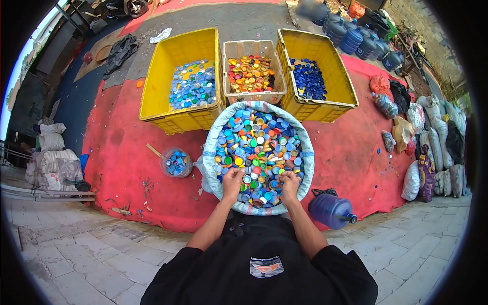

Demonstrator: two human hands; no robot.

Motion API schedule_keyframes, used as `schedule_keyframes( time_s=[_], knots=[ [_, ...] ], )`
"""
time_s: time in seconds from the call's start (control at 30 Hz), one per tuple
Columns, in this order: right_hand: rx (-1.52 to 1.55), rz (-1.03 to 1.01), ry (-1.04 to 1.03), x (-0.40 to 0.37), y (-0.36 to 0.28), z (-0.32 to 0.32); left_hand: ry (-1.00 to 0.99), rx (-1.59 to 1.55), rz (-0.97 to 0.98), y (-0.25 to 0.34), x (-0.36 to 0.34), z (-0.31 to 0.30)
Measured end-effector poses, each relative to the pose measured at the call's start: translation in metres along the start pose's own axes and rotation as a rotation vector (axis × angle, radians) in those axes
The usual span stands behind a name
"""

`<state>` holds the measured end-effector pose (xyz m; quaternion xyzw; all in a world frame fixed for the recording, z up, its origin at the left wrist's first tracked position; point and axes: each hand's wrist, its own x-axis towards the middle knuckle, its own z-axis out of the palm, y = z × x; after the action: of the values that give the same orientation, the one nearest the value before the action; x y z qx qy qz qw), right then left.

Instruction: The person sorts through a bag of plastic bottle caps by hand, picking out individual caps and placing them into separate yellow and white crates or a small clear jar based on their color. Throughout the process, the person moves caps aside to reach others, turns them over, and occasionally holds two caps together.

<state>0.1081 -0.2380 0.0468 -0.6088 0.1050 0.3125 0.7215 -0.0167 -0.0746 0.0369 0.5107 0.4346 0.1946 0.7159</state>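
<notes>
A round sack (309,157) with a rolled pale-blue rim is heaped with mixed bottle caps (259,141) in blue, green, white, yellow and orange. Over the near left part of the heap is my left hand (233,183), its fingers curled together at the caps. My right hand (290,185) is over the near right part, thumb and fingers pinched beside a yellow cap. What sits between the fingertips of either hand is too small to make out. Both forearms reach across the sack's near rim.
Beyond the sack stand a yellow crate (152,104) of light-blue caps, a whitish crate (254,95) of orange and yellow caps, and another yellow crate (325,104) of dark-blue caps. A small tub (187,168) lies left, a water jug (330,211) right. Filled bags (410,182) line the right side.
</notes>
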Motion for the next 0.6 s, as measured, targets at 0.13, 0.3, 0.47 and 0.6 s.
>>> schedule_keyframes(
  time_s=[0.13,0.3,0.47,0.6],
  knots=[
    [-0.039,0.026,-0.034,-0.006,0.005,-0.002,-0.026,0.383,0.241,0.01,0.036,0.015],
    [-0.014,0.021,0.027,-0.016,0.005,-0.01,-0.097,0.816,0.569,0.022,0.075,0.029],
    [0.005,0.028,0.096,-0.025,0.006,-0.027,-0.125,1.087,0.734,0.037,0.093,0.041],
    [0.041,0.023,0.12,-0.029,0.011,-0.039,-0.217,1.18,0.753,0.038,0.106,0.043]
  ],
)
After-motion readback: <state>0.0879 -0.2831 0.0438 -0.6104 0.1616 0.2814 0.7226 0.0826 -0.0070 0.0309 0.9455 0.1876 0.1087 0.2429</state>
